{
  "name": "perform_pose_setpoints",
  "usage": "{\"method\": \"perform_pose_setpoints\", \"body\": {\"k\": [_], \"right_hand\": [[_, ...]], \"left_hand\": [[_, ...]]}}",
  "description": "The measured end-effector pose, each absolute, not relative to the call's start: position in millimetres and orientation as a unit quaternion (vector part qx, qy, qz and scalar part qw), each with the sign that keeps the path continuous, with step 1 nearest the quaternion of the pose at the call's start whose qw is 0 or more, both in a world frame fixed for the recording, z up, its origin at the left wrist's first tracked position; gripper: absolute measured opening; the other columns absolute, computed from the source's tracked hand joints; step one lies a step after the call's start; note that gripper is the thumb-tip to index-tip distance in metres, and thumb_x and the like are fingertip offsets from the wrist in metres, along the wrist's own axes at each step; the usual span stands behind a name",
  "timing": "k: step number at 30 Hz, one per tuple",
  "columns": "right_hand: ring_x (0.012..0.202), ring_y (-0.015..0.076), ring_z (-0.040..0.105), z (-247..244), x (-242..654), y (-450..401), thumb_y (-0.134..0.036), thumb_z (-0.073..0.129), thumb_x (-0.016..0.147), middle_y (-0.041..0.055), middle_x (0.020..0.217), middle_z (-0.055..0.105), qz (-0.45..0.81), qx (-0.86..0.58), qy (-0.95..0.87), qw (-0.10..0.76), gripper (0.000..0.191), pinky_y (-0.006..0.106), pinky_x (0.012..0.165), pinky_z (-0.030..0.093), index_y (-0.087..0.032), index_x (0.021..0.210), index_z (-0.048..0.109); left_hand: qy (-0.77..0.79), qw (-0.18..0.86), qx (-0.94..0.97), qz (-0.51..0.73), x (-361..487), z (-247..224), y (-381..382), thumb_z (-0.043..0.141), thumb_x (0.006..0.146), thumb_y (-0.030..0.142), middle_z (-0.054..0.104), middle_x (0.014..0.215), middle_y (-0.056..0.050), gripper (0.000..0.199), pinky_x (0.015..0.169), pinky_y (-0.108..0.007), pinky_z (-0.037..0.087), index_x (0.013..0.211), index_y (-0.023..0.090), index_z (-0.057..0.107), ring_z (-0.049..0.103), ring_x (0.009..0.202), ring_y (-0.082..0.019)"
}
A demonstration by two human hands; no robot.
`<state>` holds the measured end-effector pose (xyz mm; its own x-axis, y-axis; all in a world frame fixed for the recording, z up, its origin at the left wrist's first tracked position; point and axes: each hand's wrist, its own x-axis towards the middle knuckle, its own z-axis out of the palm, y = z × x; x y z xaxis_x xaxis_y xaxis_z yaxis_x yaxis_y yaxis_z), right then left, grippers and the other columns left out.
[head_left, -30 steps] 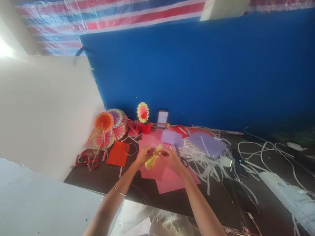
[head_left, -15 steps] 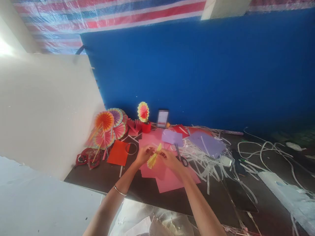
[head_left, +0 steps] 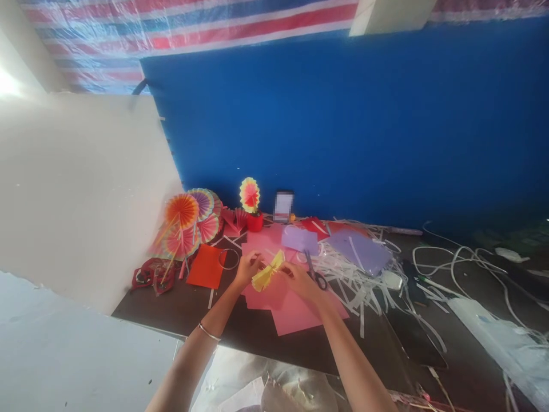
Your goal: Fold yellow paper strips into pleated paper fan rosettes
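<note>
A yellow pleated paper piece (head_left: 265, 277), pinched in the middle like a bow, is tilted above the pink sheets (head_left: 295, 312). My right hand (head_left: 300, 280) grips it near its middle with thumb and fingertips. On its other side is my left hand (head_left: 246, 270), fingers curled close to the folds; what they hold, if anything, is too small to make out. A silver bangle (head_left: 209, 333) circles my left wrist. Just right of my right hand lies a pair of scissors with dark handles (head_left: 318, 280).
An orange-red sheet (head_left: 205, 268) and a ring (head_left: 229, 259) lie left. Paper fans (head_left: 181, 212) stand behind them, beside a rosette in a red pot (head_left: 254, 221). White paper strips (head_left: 355, 274), purple sheets (head_left: 362, 249) and cables (head_left: 461, 263) cover the right side.
The yellow pleated paper has turned, its lower end swinging left and its upper end right. My left fingers have shifted slightly left, away from its middle.
</note>
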<state>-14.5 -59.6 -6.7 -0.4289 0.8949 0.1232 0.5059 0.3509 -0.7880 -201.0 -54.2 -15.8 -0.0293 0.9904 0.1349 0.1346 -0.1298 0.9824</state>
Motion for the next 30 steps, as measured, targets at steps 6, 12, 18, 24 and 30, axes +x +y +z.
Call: {"method": "perform_pose_setpoints", "body": {"k": [6,12,18,24,30], "right_hand": [[0.074,0.0185,0.058,-5.7,-12.8,-63.4,-0.036,0.049,0.08,0.0029,0.081,0.065,0.362,-0.452,-0.761,0.294,0.019,0.031,0.07,0.046,-0.022,0.082,0.061],[0.079,0.0186,0.057,-8.3,-13.3,-65.3,-0.041,0.051,0.08,0.004,0.085,0.063,0.403,-0.465,-0.716,0.329,0.022,0.031,0.072,0.046,-0.021,0.084,0.061],[0.062,0.0115,0.047,-6.4,-32.6,-73.1,-0.044,0.06,0.076,0.0017,0.079,0.054,0.533,-0.382,-0.558,0.509,0.026,0.027,0.061,0.043,-0.02,0.07,0.053],[0.062,0.0112,0.047,-0.9,-48.0,-74.8,-0.044,0.062,0.075,-0.0001,0.078,0.052,0.615,-0.305,-0.454,0.568,0.028,0.026,0.06,0.042,-0.023,0.068,0.045],[0.06,0.0115,0.046,21.9,-44.3,-75.5,-0.04,0.064,0.075,-0.0016,0.071,0.05,0.627,-0.3,-0.453,0.558,0.021,0.026,0.059,0.041,-0.023,0.072,0.051]], "left_hand": [[0.5,0.446,0.516,0.534,-201.6,-17.5,-55.1,0.055,0.073,0.044,0.06,0.061,-0.002,0.029,0.053,-0.026,0.046,0.07,0.015,0.054,0.062,0.053,-0.015],[0.474,0.478,0.476,0.567,-199.3,-20.2,-57.4,0.056,0.073,0.052,0.054,0.051,0.002,0.037,0.053,-0.023,0.041,0.068,0.015,0.053,0.053,0.049,-0.01],[0.375,0.659,0.31,0.574,-191.1,-17.9,-60.0,0.066,0.067,0.052,0.04,0.047,0.008,0.041,0.043,-0.018,0.031,0.076,0.014,0.055,0.036,0.039,-0.004],[0.267,0.732,0.249,0.576,-186.3,-6.6,-61.0,0.074,0.063,0.042,0.044,0.055,0.006,0.037,0.041,-0.016,0.026,0.072,0.013,0.053,0.029,0.042,-0.001],[0.248,0.71,0.312,0.581,-190.8,16.8,-65.5,0.071,0.068,0.038,0.048,0.058,0.004,0.034,0.04,-0.016,0.019,0.066,0.015,0.045,0.036,0.045,-0.002]]}}
